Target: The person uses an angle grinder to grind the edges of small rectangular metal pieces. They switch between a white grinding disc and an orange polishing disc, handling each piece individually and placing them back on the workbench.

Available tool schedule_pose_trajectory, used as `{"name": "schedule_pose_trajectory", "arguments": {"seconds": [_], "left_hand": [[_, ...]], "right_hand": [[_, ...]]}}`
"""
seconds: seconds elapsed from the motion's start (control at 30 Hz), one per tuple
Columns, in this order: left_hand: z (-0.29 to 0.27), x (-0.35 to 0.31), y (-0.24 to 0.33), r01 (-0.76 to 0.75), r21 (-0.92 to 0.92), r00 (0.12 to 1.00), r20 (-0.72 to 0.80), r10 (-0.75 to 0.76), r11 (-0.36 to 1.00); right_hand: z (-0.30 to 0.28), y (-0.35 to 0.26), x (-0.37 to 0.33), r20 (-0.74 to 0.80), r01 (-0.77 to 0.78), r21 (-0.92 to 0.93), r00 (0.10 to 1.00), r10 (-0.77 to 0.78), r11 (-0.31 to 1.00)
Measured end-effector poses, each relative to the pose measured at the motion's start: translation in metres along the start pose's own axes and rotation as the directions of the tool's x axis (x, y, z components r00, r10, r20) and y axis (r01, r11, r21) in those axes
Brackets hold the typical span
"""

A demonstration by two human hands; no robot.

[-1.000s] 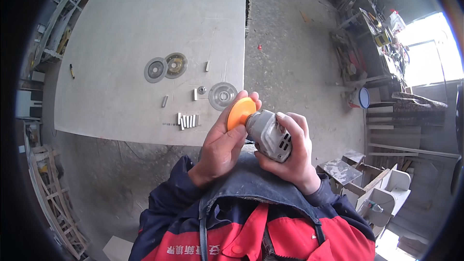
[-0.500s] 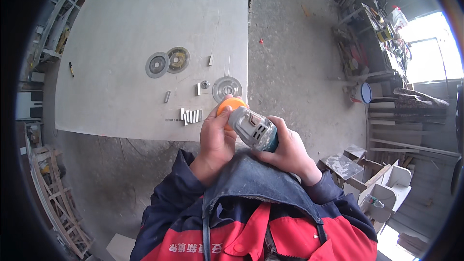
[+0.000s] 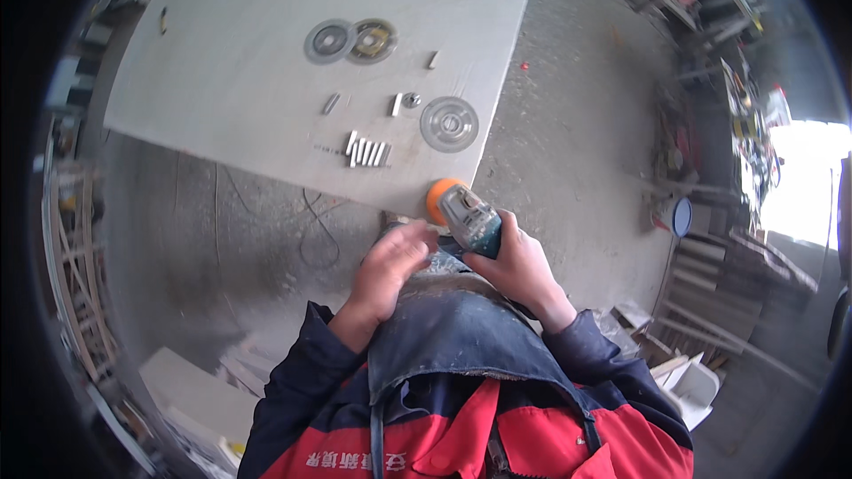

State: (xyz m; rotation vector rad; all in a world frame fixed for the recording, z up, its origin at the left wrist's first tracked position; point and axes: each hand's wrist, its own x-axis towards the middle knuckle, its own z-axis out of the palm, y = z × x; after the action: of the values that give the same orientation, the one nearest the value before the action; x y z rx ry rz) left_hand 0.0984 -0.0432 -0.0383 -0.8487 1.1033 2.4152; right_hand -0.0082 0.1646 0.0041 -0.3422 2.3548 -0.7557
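Note:
My right hand (image 3: 527,273) is wrapped round the teal body of an angle grinder (image 3: 475,223), its grey metal head pointing away from me. On that head sits a round orange disc (image 3: 438,200), near the table's front right corner. My left hand (image 3: 390,266) is off the tool, just to its left; its fingers are stretched out, a little blurred, and hold nothing. Farther up the tabletop (image 3: 266,106) lie a clear round disc (image 3: 449,123), a small metal flange nut (image 3: 411,100) and a row of short pale strips (image 3: 366,151).
Two overlapping cutting discs (image 3: 374,41) lie farther back, with a marker (image 3: 163,21) at far left. A cable (image 3: 319,231) trails on the floor. To the right stand a bucket (image 3: 679,215) and stacked boards (image 3: 701,275); pale panels (image 3: 191,390) lie at lower left.
My left hand has let go of the orange disc and drawn back to the left. The grinder stays in my right hand. The view has turned, so the table sits higher and tilted.

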Motion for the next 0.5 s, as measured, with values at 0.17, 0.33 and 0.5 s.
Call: {"name": "schedule_pose_trajectory", "arguments": {"seconds": [0.17, 0.33, 0.5], "left_hand": [[0.002, 0.026, -0.097, -0.201, 0.39, 0.903, 0.429, 0.015, 0.899], [0.04, 0.049, -0.135, -0.403, 0.345, 0.787, 0.603, 0.128, 0.848], [0.03, 0.025, -0.166, -0.255, 0.106, 0.792, 0.593, 0.145, 0.961]], "right_hand": [[0.016, -0.007, 0.014, -0.022, 0.073, -0.113, 0.997, -0.076, 0.991], [0.021, -0.02, 0.013, -0.045, -0.063, -0.15, 0.997, 0.057, 0.987], [0.047, -0.025, 0.003, -0.172, -0.203, -0.092, 0.967, 0.186, 0.975]]}}
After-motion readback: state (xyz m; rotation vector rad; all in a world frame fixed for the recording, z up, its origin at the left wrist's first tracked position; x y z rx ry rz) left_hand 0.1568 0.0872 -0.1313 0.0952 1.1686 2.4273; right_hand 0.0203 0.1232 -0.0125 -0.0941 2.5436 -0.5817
